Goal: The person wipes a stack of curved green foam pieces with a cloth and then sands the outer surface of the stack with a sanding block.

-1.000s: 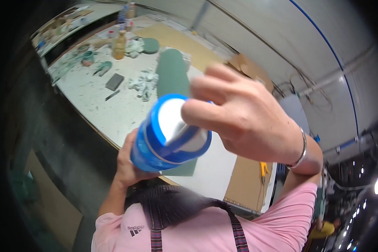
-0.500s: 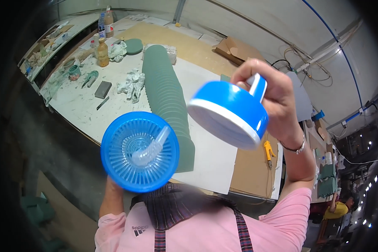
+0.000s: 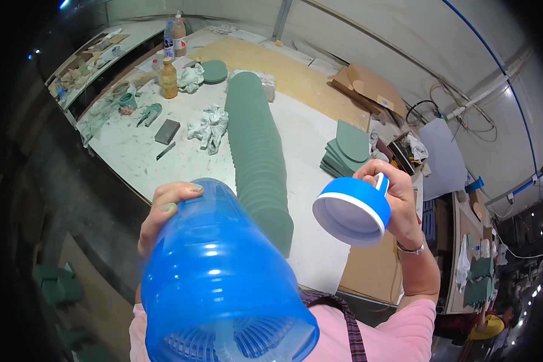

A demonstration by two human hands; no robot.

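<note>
My left hand (image 3: 161, 211) is wrapped round the base end of a large, see-through blue plastic jug (image 3: 214, 259). The jug is tipped so that its wide mouth points down toward my chest. A clear plastic straw (image 3: 226, 341) shows inside the mouth, among ribbed inner walls. Off to the right, my right hand (image 3: 398, 193) grips the white handle of a round blue lid (image 3: 359, 196) with a white rim, its hollow underside facing me. Behind the jug, a long overlapping row of green flat pieces (image 3: 259, 145) lies on the table.
The white-topped table (image 3: 317, 199) carries a grey block (image 3: 167, 131), a crumpled cloth (image 3: 209, 128) and several bottles, one amber (image 3: 169, 79). A stack of green pieces (image 3: 347, 148) sits at the right, near an open cardboard box (image 3: 368, 90). Another person (image 3: 487, 326) is far right.
The jug has swung from mouth-up to tipped toward me and come closer. My right hand has moved the lid slightly right and down, away from the jug.
</note>
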